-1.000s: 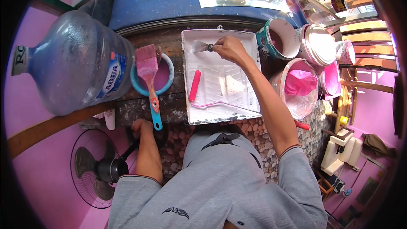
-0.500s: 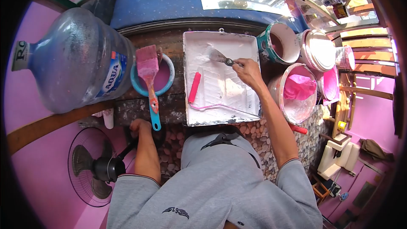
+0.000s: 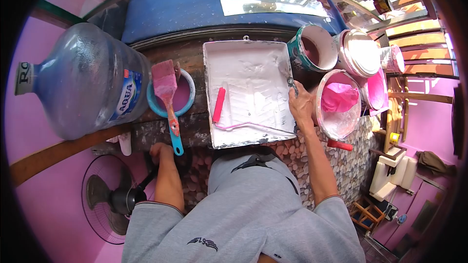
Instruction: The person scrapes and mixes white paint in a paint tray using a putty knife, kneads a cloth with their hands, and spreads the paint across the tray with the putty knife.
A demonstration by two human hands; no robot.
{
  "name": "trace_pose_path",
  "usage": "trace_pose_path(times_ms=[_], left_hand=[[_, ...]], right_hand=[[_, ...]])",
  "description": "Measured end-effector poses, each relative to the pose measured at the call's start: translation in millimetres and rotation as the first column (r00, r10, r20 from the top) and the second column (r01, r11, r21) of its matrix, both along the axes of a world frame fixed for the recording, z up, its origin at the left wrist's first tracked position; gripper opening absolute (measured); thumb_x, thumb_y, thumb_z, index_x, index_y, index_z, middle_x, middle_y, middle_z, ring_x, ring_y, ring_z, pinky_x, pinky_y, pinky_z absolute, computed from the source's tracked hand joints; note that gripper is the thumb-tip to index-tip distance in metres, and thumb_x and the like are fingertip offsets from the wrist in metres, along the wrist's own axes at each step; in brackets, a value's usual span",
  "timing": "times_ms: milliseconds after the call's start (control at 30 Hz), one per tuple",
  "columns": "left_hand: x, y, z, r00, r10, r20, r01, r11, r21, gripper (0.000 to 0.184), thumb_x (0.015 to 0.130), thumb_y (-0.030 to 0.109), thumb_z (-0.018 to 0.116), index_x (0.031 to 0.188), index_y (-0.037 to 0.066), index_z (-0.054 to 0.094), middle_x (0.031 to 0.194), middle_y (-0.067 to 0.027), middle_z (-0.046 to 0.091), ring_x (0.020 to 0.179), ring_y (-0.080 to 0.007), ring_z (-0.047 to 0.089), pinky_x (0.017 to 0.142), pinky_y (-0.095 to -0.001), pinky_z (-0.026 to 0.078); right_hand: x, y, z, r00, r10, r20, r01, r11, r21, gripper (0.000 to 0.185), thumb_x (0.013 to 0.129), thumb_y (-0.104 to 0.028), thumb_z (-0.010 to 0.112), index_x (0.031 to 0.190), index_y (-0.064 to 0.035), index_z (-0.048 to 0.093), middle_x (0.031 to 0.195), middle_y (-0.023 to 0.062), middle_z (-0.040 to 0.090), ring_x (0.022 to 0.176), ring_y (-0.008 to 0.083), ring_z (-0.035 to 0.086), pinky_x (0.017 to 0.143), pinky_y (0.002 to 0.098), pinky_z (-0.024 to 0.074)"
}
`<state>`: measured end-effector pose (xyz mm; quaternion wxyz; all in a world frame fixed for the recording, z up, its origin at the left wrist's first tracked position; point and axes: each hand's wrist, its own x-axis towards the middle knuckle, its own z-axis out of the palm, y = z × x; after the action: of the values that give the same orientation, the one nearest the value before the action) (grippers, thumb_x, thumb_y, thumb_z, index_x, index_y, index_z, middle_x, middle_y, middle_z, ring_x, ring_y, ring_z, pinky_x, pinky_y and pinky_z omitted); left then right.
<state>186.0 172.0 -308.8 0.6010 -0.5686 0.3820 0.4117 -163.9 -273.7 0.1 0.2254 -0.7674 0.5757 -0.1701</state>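
Note:
My right hand is closed around the handle of a putty knife, whose blade stands at the right wall of a white paint tray. White paint coats the tray's inside. A small paint roller with a pinkish-red sleeve lies in it, its wire frame stretching toward the lower right corner. Low at the table's front edge, my left hand looks curled; what its fingers hold, if anything, is hidden. Nearby, a pink-stained paintbrush with a blue handle end rests across a blue-rimmed bowl of pink paint.
A large water jug lies on its side at the left, above a fan. Right of the tray stand a green paint can, a lidded bucket and a bucket holding pink plastic. A blue panel borders the back.
My right hand has drawn the putty knife from the tray's upper middle to its right wall, with the blade now steeper. My left hand stays by the table edge. The view has shifted slightly.

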Motion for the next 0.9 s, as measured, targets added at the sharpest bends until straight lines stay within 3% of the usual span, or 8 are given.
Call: trace_pose_path(times_ms=[100, 300, 500, 633, 700, 800, 867, 900], left_hand=[[2, 5, -7, 0.997, -0.071, -0.026, 0.071, 0.997, -0.007, 0.019, 0.067, 0.011, 0.071, 0.087, 0.010, 0.073, 0.084, -0.0042, 0.067, 0.071, -0.0240, 0.062, 0.051, -0.0494, 0.047], [5, 22, -28, 0.975, -0.210, -0.067, 0.208, 0.978, -0.030, 0.017, 0.062, 0.007, 0.072, 0.079, 0.009, 0.073, 0.076, -0.0041, 0.066, 0.061, -0.0223, 0.061, 0.041, -0.0464, 0.045], [6, 36, -44, 0.944, -0.324, -0.060, 0.321, 0.946, -0.054, 0.016, 0.059, 0.005, 0.073, 0.075, 0.008, 0.073, 0.071, -0.0036, 0.065, 0.055, -0.0208, 0.060, 0.035, -0.0444, 0.044], [1, 16, -8, 0.939, -0.340, -0.042, 0.338, 0.940, -0.051, 0.018, 0.059, 0.007, 0.074, 0.076, 0.008, 0.073, 0.073, -0.0028, 0.066, 0.057, -0.0204, 0.061, 0.037, -0.0445, 0.046], [-1, 11, 19, 0.926, -0.374, -0.059, 0.372, 0.927, -0.043, 0.018, 0.060, 0.009, 0.075, 0.078, 0.010, 0.073, 0.076, -0.0023, 0.067, 0.059, -0.0203, 0.062, 0.039, -0.0447, 0.047], [-3, -5, 24, 0.906, -0.418, -0.073, 0.414, 0.908, -0.056, 0.019, 0.062, 0.011, 0.075, 0.080, 0.011, 0.074, 0.078, -0.0018, 0.067, 0.061, -0.0202, 0.062, 0.040, -0.0449, 0.048], [-2, -13, 15, 0.991, -0.117, -0.068, 0.120, 0.992, 0.038, 0.017, 0.063, 0.013, 0.076, 0.080, 0.015, 0.074, 0.080, 0.0021, 0.067, 0.063, -0.0183, 0.062, 0.046, -0.0426, 0.050], [0, -13, 13, 0.991, -0.116, -0.067, 0.119, 0.992, 0.034, 0.017, 0.063, 0.013, 0.076, 0.080, 0.015, 0.074, 0.080, 0.0021, 0.067, 0.063, -0.0183, 0.062, 0.046, -0.0426, 0.050]], right_hand=[[5, 4, -36, 0.999, -0.008, 0.050, 0.011, 0.999, -0.048, 0.034, 0.085, -0.021, 0.058, 0.111, 0.0010, 0.062, 0.095, 0.0251, 0.066, 0.087, 0.0399, 0.065, 0.081, 0.0408, 0.0503], [29, 29, -38, 0.941, -0.157, 0.300, 0.037, 0.928, 0.370, 0.036, 0.085, -0.022, 0.060, 0.111, 0.0023, 0.063, 0.095, 0.0242, 0.067, 0.091, 0.0320, 0.067, 0.081, 0.0362, 0.0499], [41, 41, -15, 0.927, 0.071, 0.369, -0.189, 0.937, 0.295, 0.032, 0.086, -0.020, 0.059, 0.113, -0.0042, 0.063, 0.088, 0.0191, 0.068, 0.081, 0.0295, 0.067, 0.076, 0.0338, 0.0501], [33, 41, -13, 0.968, 0.192, 0.161, -0.231, 0.931, 0.282, 0.031, 0.085, -0.016, 0.057, 0.115, -0.0074, 0.061, 0.088, 0.0208, 0.066, 0.082, 0.0360, 0.064, 0.074, 0.0389, 0.0504], [24, 39, -21, 0.955, 0.238, 0.178, -0.234, 0.971, -0.042, 0.030, 0.085, -0.015, 0.056, 0.115, -0.0089, 0.061, 0.088, 0.0211, 0.066, 0.080, 0.0370, 0.064, 0.074, 0.0411, 0.0506], [6, 40, -22, 0.966, 0.256, 0.031, -0.252, 0.962, -0.109, 0.033, 0.086, -0.015, 0.057, 0.120, -0.0136, 0.058, 0.086, 0.0178, 0.061, 0.077, 0.0365, 0.062, 0.070, 0.0443, 0.0501], [0, 49, -18, 0.933, 0.309, -0.182, -0.317, 0.948, -0.017, 0.038, 0.087, -0.015, 0.058, 0.124, -0.0170, 0.055, 0.084, 0.0137, 0.052, 0.074, 0.0342, 0.060, 0.066, 0.0456, 0.0496], [-2, 55, -14, 0.933, 0.310, -0.182, -0.318, 0.948, -0.021, 0.038, 0.087, -0.015, 0.058, 0.124, -0.0170, 0.055, 0.084, 0.0137, 0.052, 0.074, 0.0342, 0.060, 0.066, 0.0456, 0.0496]])
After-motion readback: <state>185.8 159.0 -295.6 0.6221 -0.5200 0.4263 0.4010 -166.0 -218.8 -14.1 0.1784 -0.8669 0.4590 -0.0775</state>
